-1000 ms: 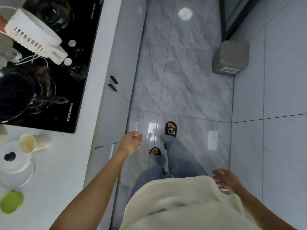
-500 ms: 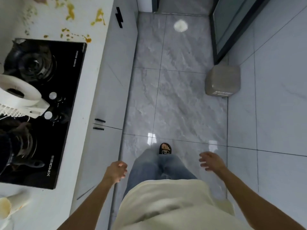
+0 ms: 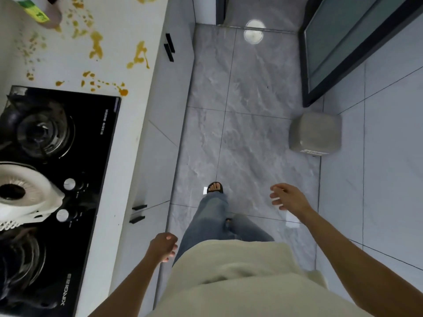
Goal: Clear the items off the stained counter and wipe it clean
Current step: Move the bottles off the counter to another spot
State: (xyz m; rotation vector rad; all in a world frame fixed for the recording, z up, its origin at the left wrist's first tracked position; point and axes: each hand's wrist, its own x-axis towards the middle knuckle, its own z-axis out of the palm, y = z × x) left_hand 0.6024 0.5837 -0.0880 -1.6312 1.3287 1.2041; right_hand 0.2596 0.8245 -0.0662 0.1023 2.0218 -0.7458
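The white counter (image 3: 128, 30) runs along the left, spattered with orange-yellow stains (image 3: 96, 45) beyond the stove. A bottle with a green and yellow label (image 3: 39, 13) stands on the stained part at the top left, partly cut off by the frame. My left hand (image 3: 163, 247) hangs beside the cabinet fronts with loosely curled fingers and holds nothing. My right hand (image 3: 287, 199) is out over the floor, fingers relaxed and spread, holding nothing. Both hands are well short of the stains.
A black glass gas stove (image 3: 96, 170) fills the counter's near part, with a white perforated lid or basket (image 3: 25, 197) on it. White cabinets with black handles (image 3: 169, 50) line the aisle. A grey bin (image 3: 314, 133) stands on the tiled floor by a dark-framed door (image 3: 343, 53).
I have walked forward along the counter: the cup and plates slid out of view, and the stained area with the bottle came in. My right hand swung forward; the left dropped back.
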